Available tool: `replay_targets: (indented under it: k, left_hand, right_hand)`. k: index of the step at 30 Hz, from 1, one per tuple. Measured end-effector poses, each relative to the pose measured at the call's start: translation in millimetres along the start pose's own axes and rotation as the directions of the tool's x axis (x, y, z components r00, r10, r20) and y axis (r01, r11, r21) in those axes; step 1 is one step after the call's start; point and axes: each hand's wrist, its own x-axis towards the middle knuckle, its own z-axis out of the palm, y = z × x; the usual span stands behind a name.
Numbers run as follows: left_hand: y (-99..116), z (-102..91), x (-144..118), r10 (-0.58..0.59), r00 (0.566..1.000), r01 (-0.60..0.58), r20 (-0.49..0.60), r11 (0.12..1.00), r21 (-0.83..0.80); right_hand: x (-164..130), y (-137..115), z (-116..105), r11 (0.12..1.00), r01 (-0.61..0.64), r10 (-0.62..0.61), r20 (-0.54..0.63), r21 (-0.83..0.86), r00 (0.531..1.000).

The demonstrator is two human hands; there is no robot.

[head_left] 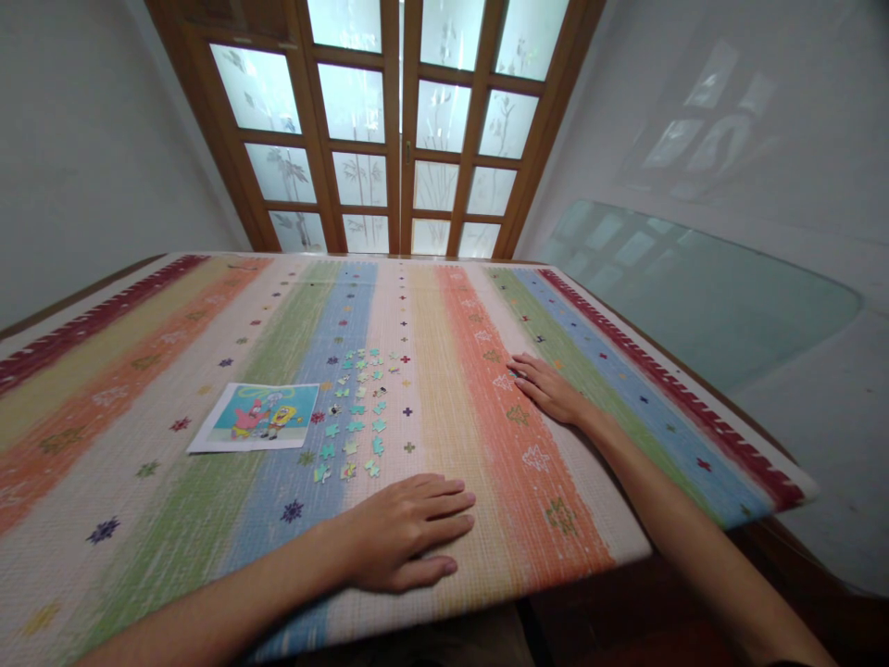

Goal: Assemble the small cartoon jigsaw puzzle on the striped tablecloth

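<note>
My left hand point(413, 530) lies palm down near the table's front edge, fingers stretched out and slightly apart, holding nothing. Just beyond it, several loose jigsaw pieces point(356, 426) in teal, yellow and white are spread in rough columns. Farther right, my right hand point(548, 389) rests on the orange stripe of the cloth with its fingers extended. A tiny dark teal spot shows by its fingertips; I cannot tell what it is. To the left of the pieces lies a printed cartoon picture point(260, 417) with a pink starfish and a yellow square figure.
A striped tablecloth point(444, 371) with woven stars and trees covers the table. Wooden doors with frosted panes point(361, 176) stand beyond the far edge. At the right, a pale glass-like panel point(694, 287) is against the white wall point(820, 139).
</note>
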Motion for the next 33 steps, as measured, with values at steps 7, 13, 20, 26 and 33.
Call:
replay_targets:
  k: [7, 13, 20, 26, 33]
  left_hand:
    - [0.4, -0.2, 0.4, 0.001, 1.0, -0.001, -0.014, 1.0, -0.004]
    - [0.5, -0.3, -0.2, 0.003, 1.0, -0.003, -0.022, 1.0, -0.007]
    - [0.5, -0.9, 0.2, -0.003, 1.0, 0.003, -0.017, 1.0, -0.021]
    - [0.0, 0.3, -0.2, 0.004, 0.999, -0.004, -0.033, 1.0, -0.019]
    - [0.0, 0.1, -0.1, 0.005, 1.0, -0.006, -0.015, 1.0, -0.014]
  right_hand:
    - [-0.5, -0.8, -1.9, 1.0, 0.01, -0.01, -0.035, -0.01, 0.999]
    - [-0.8, 3.2, 3.2, 1.0, -0.014, 0.014, -0.003, -0.019, 1.0]
    - [0.0, 1.3, 1.4, 0.999, -0.01, 0.009, -0.048, -0.03, 0.999]
    - [0.2, -2.6, -0.5, 0.998, -0.023, 0.018, -0.075, -0.064, 0.997]
    - [-0.3, -1.1, 0.3, 0.996, -0.026, 0.022, -0.051, -0.087, 0.998]
